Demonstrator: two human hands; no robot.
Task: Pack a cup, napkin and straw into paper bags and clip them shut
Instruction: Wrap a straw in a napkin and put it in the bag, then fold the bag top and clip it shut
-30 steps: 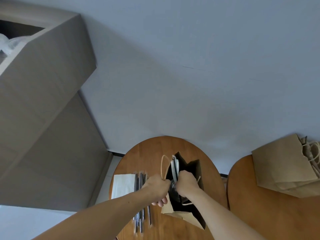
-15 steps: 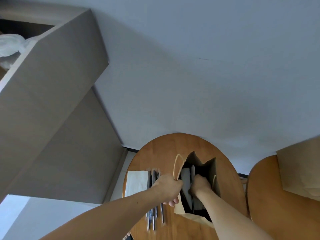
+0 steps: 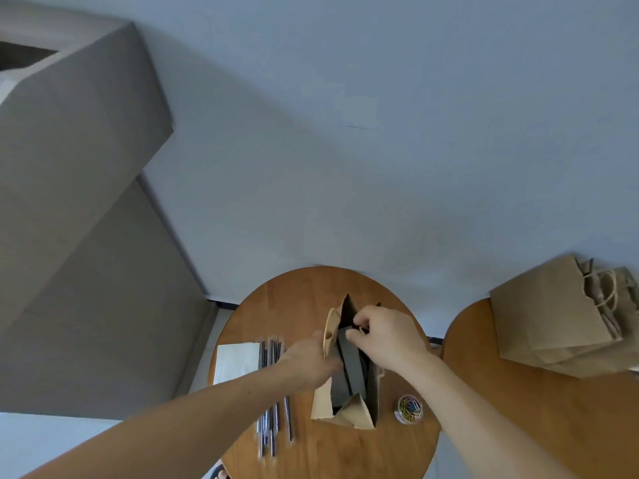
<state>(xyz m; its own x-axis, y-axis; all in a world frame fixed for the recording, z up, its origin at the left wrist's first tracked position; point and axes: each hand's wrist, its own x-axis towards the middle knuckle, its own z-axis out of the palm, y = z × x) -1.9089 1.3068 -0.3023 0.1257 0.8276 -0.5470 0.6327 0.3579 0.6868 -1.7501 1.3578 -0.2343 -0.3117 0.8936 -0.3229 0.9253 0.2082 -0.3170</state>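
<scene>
Where both forearms stretched in over the round wooden table (image 3: pixel 345 451), a row of dark straws (image 3: pixel 273 420) lay nearest on the left. A small clear tub of coloured paper clips (image 3: pixel 409 408) sat on the right, just beside the paper bag (image 3: pixel 356 411). That bag stood upright and open mid-table, its inside dark; what it held I could not tell. The left hand (image 3: pixel 311 361) gripped its left rim by the looped handle, fingers curled. The right hand (image 3: pixel 387 337) pinched the right rim between thumb and bent fingers. White napkins (image 3: pixel 237 361) lay stacked left of the straws. Farther right, on a second table (image 3: pixel 518 426), folded paper bags (image 3: pixel 553 312) lay flat.
</scene>
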